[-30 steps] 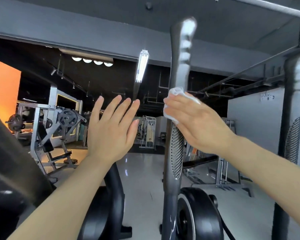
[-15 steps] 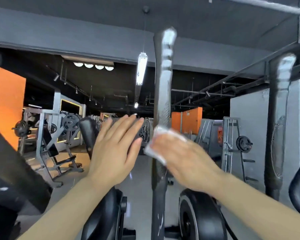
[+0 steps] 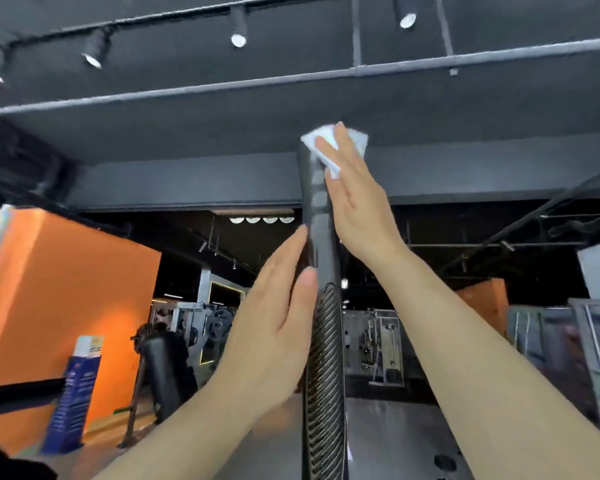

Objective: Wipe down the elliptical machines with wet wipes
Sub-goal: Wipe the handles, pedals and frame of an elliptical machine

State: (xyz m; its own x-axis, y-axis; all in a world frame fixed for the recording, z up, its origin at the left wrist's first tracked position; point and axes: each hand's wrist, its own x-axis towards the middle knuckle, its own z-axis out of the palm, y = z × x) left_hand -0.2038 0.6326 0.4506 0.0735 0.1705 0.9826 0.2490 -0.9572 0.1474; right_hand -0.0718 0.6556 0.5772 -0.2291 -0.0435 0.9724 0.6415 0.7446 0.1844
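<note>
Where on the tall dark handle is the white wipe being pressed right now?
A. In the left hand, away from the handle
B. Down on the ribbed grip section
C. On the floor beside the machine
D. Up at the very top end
D: the right hand presses the white wipe flat against the top end of the handle, well above the ribbed grip.

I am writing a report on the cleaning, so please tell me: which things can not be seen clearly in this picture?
Head view only:
- Handle top: hidden behind the wet wipe and right hand.
- Handle base: cut off by the bottom edge.
- Left hand: whether it touches the handle is unclear.
- Blue sign: text too small and blurred.
</note>
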